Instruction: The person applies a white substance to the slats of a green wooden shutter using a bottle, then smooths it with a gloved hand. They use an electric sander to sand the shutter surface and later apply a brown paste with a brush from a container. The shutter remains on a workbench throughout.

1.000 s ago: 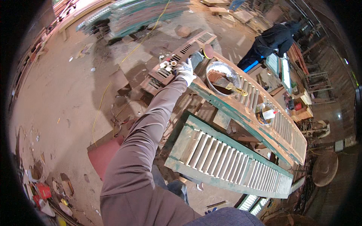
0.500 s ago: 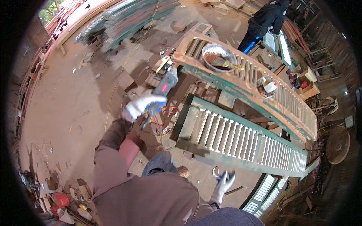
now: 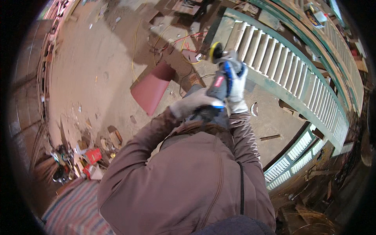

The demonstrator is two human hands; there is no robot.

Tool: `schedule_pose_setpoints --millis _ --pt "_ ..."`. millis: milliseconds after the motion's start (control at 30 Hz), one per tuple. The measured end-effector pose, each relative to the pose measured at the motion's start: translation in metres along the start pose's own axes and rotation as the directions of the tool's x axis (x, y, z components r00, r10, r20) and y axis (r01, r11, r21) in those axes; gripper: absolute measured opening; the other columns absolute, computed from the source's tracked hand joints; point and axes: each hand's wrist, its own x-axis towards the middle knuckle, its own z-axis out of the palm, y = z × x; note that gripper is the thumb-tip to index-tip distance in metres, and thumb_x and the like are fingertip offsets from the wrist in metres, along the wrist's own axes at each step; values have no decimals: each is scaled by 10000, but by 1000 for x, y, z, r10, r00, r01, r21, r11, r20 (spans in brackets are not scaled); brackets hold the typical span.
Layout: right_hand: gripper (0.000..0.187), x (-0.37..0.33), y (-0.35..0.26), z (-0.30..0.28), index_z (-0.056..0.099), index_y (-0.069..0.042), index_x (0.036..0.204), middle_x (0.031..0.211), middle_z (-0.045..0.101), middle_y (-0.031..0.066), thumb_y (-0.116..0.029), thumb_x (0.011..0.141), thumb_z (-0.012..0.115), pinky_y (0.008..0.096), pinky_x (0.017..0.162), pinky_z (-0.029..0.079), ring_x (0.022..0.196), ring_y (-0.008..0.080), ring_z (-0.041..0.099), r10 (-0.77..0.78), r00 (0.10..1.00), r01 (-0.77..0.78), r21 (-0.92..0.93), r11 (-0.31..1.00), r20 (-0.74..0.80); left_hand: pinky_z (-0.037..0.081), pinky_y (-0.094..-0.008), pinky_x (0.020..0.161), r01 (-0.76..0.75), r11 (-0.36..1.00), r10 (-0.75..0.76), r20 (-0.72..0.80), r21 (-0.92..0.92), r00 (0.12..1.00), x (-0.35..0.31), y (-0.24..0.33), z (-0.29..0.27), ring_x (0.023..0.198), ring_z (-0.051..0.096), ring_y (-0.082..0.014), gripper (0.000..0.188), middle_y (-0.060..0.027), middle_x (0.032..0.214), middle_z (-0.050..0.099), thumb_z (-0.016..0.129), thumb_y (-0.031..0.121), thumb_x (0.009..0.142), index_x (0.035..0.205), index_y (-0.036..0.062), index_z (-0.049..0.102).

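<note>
An angle grinder (image 3: 218,84) with a yellow-edged disc (image 3: 214,51) is held in front of my body, its disc end pointing away from me. My left hand (image 3: 194,103), in a whitish glove with blue, is wrapped round the rear of its body. The right hand (image 3: 237,94), gloved in white and blue, grips it close behind the head. Just to the right of the disc lies the near end of a green louvred shutter (image 3: 270,51) with pale slats. The disc looks apart from the shutter, though the two overlap in the picture.
Beyond the shutter, another louvred panel (image 3: 344,51) carries a small container (image 3: 315,17). A dark red flat piece (image 3: 152,89) lies left of me near yellow and red cables (image 3: 184,39). More shutters (image 3: 288,162) lean at lower right; scattered debris (image 3: 92,156) lies at lower left.
The grinder has come from the far left in close to my body, its disc end still pointing away. My right hand, previously empty, now grips it. The view has swung down and left.
</note>
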Motion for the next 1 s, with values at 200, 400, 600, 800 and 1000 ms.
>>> schedule_pose_setpoints --millis 200,400,600,800,1000 --pt "766 15 -31 -84 420 7 1397 1234 595 149 -193 825 889 348 919 532 1092 217 602 -157 987 154 -396 905 26 534 -302 617 -131 974 157 -134 184 979 58 -33 77 694 630 -122 464 -34 915 701 827 184 812 1202 24 633" --pt "788 -5 -43 -115 499 19 1369 1201 584 222 -439 835 855 448 985 488 1111 334 608 -394 919 235 -795 559 -5 553 -323 763 -189 969 200 -55 156 978 96 -96 95 863 662 -125 582 -55 1029 737 888 256 754 1234 26 652" --pt "783 -23 -33 -107 396 -38 1449 1194 605 207 -402 895 811 388 788 600 916 311 692 -199 950 127 -282 951 -242 538 -318 812 -203 973 197 70 107 978 79 -75 83 943 642 -119 596 -59 1079 714 893 274 757 1243 46 635" --pt "563 -44 -31 -50 516 -58 1298 961 685 78 -211 865 842 285 568 574 701 136 657 112 950 -173 -195 965 -291 545 -325 859 66 987 -104 272 146 956 55 -62 26 988 649 -140 603 -64 1118 709 884 269 805 1280 43 588" --pt "943 -33 9 4 498 -16 1402 1219 668 224 -432 682 943 409 941 536 1100 319 678 -145 960 -138 -852 506 -242 504 -318 1021 434 895 -397 262 -100 880 54 -48 -74 1181 600 -138 771 -75 1457 544 710 473 962 1539 64 404"
